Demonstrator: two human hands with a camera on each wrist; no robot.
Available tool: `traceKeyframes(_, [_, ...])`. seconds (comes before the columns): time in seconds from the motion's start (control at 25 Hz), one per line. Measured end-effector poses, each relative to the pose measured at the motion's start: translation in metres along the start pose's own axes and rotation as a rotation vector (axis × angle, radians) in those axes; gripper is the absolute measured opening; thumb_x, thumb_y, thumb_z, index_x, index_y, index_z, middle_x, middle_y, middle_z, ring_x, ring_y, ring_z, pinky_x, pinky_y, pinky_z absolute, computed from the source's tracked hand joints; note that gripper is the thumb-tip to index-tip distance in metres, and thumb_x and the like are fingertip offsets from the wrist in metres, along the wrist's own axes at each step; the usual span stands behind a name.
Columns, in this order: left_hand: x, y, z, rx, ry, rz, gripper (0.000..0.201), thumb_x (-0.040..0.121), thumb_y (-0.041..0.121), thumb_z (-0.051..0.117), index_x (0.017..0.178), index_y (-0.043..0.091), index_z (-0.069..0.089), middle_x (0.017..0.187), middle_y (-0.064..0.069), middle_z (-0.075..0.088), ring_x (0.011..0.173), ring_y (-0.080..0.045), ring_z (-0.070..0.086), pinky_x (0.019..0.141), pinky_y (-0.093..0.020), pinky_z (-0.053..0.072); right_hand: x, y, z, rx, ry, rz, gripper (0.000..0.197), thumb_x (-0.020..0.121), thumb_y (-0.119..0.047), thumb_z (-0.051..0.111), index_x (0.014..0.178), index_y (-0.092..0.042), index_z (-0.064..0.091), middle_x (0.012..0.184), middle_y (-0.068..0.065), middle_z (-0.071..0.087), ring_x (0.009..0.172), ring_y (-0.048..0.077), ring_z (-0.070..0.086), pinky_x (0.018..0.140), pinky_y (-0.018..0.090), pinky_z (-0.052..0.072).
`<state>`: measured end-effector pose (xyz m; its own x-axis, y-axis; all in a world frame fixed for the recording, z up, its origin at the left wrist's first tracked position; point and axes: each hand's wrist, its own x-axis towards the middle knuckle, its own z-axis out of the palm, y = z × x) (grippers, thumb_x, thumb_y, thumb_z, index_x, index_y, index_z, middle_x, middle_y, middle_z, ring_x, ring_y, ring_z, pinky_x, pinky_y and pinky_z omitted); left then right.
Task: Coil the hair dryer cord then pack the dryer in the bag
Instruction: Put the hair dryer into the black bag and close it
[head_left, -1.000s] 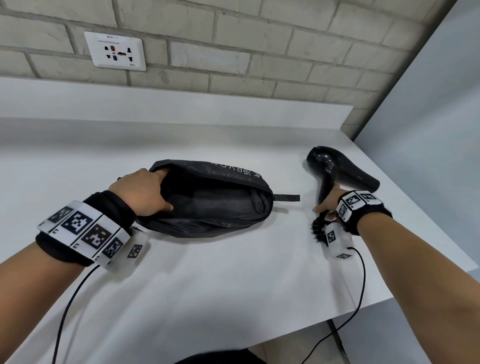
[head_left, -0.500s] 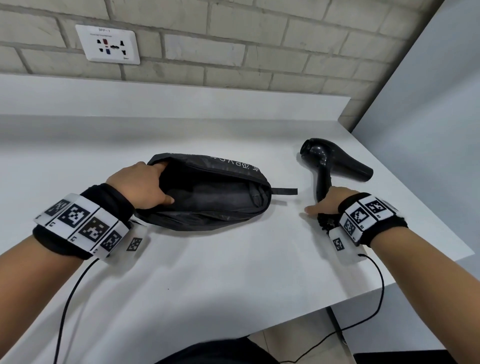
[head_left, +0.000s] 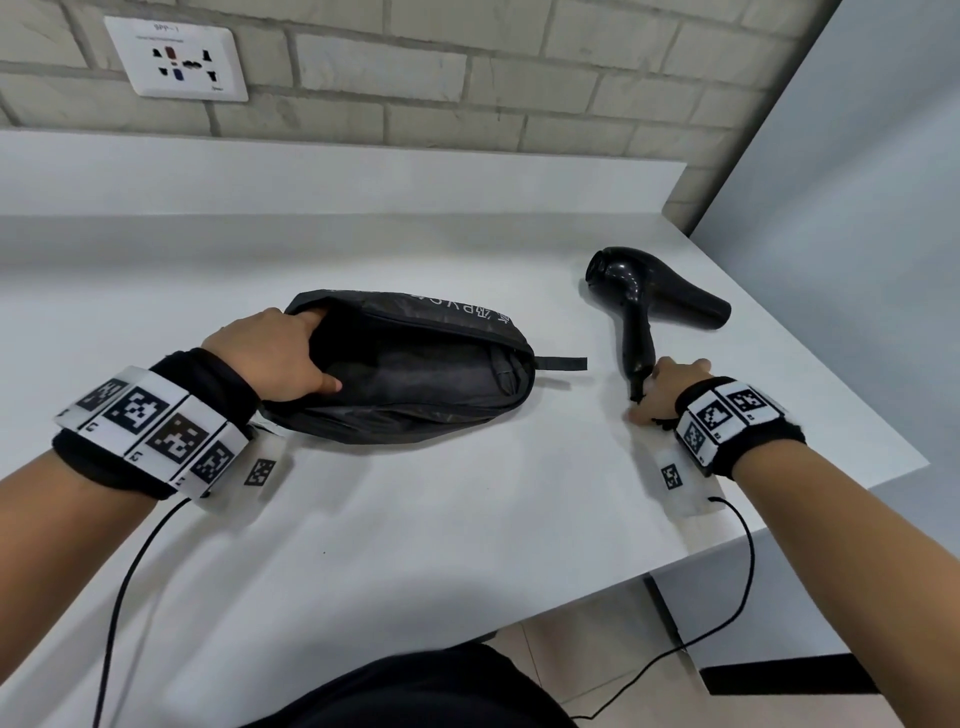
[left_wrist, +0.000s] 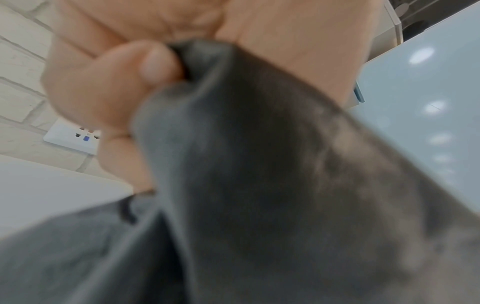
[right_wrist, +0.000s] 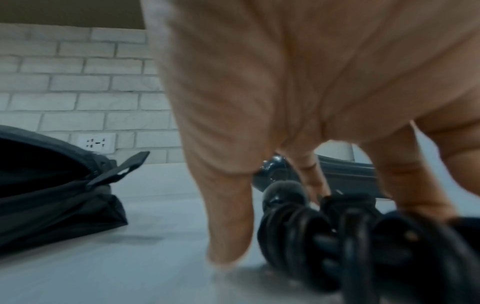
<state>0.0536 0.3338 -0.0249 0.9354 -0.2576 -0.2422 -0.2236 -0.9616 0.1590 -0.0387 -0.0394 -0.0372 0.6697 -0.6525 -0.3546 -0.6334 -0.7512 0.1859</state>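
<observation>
Cord's coiled — right hand (head_left: 667, 392) fingers spread down over the black coiled cord (right_wrist: 337, 236), grip unclear. Glossy black plastic hair dryer (head_left: 644, 306) lies at two o'clock, unpacked — left hand (head_left: 270, 358) pinches the dark grey fabric bag (head_left: 415, 374) open.

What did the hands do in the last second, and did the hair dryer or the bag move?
Not much. The right hand slid slightly toward the person and now covers the coiled cord at the handle's end. The left hand went on holding the bag open. The hair dryer and bag stayed where they were on the counter.
</observation>
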Motion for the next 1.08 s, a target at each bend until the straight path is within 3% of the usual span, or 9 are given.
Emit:
traceKeyframes(0.08, [0.001, 0.001, 0.0, -0.001, -0.003, 0.0, 0.085, 0.075, 0.045, 0.069, 0.145, 0.024, 0.026, 0.129, -0.015, 0.054, 0.116, -0.035, 0.053, 0.096, -0.041, 0.045, 0.009, 0.003, 0.001, 0.132, 0.064, 0.083, 0.086, 0.068, -0.06, 0.063, 0.13, -0.009, 0.032, 0.122, 0.018, 0.047, 0.107, 0.033, 0.053, 0.08, 0.034, 0.042])
traceKeyframes(0.16, [0.002, 0.001, -0.001, -0.007, -0.004, -0.003, 0.085, 0.075, 0.044, 0.068, 0.145, 0.025, 0.025, 0.13, -0.015, 0.053, 0.117, -0.035, 0.052, 0.096, -0.04, 0.044, 0.016, 0.003, 0.0, 0.279, 0.077, 0.083, 0.067, 0.071, -0.059, 0.06, 0.111, -0.006, 0.052, 0.096, 0.011, 0.063, 0.087, 0.028, 0.061, 0.069, 0.029, 0.04])
traceKeyframes(0.24, [0.001, 0.001, -0.001, -0.015, -0.006, -0.009, 0.084, 0.076, 0.045, 0.068, 0.145, 0.025, 0.025, 0.131, -0.015, 0.053, 0.118, -0.035, 0.052, 0.096, -0.039, 0.044, 0.02, -0.001, -0.003, 0.353, 0.042, 0.026, 0.048, 0.079, -0.052, 0.057, 0.091, -0.006, 0.064, 0.072, 0.005, 0.065, 0.066, 0.023, 0.06, 0.065, 0.028, 0.04])
traceKeyframes(0.4, [0.001, 0.0, 0.0, -0.016, -0.011, -0.017, 0.083, 0.076, 0.044, 0.067, 0.145, 0.024, 0.025, 0.131, -0.015, 0.053, 0.118, -0.034, 0.051, 0.097, -0.04, 0.044, 0.026, -0.016, -0.008, 0.106, 0.015, -0.037, 0.052, 0.09, -0.045, 0.046, 0.116, -0.001, 0.055, 0.116, 0.015, 0.062, 0.106, 0.03, 0.058, 0.091, 0.034, 0.042])
traceKeyframes(0.6, [0.001, 0.0, 0.001, -0.009, -0.013, -0.024, 0.082, 0.076, 0.045, 0.067, 0.145, 0.026, 0.026, 0.13, -0.014, 0.053, 0.117, -0.034, 0.051, 0.097, -0.04, 0.044, 0.039, -0.009, -0.001, -0.067, 0.094, -0.178, 0.031, 0.088, -0.031, 0.054, 0.089, 0.0, 0.06, 0.082, 0.012, 0.06, 0.076, 0.027, 0.057, 0.073, 0.03, 0.047])
traceKeyframes(0.72, [0.002, 0.0, 0.001, -0.007, -0.018, -0.027, 0.083, 0.077, 0.045, 0.067, 0.145, 0.026, 0.025, 0.131, -0.014, 0.053, 0.118, -0.034, 0.051, 0.098, -0.041, 0.043, 0.042, -0.004, 0.005, -0.048, 0.132, -0.112, 0.029, 0.085, -0.019, 0.053, 0.106, -0.001, 0.054, 0.096, 0.016, 0.063, 0.09, 0.033, 0.062, 0.081, 0.035, 0.05])
traceKeyframes(0.84, [0.001, 0.001, 0.001, -0.009, -0.028, -0.027, 0.084, 0.077, 0.044, 0.067, 0.146, 0.026, 0.022, 0.132, -0.014, 0.052, 0.12, -0.033, 0.05, 0.099, -0.04, 0.042, 0.044, -0.003, 0.009, 0.168, 0.105, -0.01, 0.05, 0.078, -0.022, 0.05, 0.124, -0.014, 0.032, 0.112, 0.023, 0.054, 0.102, 0.041, 0.055, 0.089, 0.044, 0.045])
traceKeyframes(0.96, [0.001, 0.001, 0.0, -0.015, -0.037, -0.03, 0.084, 0.077, 0.044, 0.067, 0.146, 0.025, 0.022, 0.132, -0.013, 0.052, 0.12, -0.033, 0.05, 0.1, -0.04, 0.042, 0.048, -0.009, 0.008, 0.311, 0.078, 0.015, 0.063, 0.077, -0.037, 0.06, 0.126, -0.011, 0.031, 0.114, 0.021, 0.055, 0.104, 0.039, 0.054, 0.086, 0.041, 0.042])
traceKeyframes(1.08, [0.0, 0.001, -0.004, -0.059, -0.02, -0.028, 0.081, 0.078, 0.039, 0.068, 0.145, 0.022, 0.027, 0.129, -0.014, 0.053, 0.117, -0.034, 0.052, 0.098, -0.04, 0.043, 0.051, -0.015, 0.007, 0.335, 0.144, -0.014, 0.05, 0.083, -0.024, 0.059, 0.12, 0.0, 0.036, 0.115, 0.022, 0.057, 0.104, 0.039, 0.056, 0.077, 0.037, 0.038])
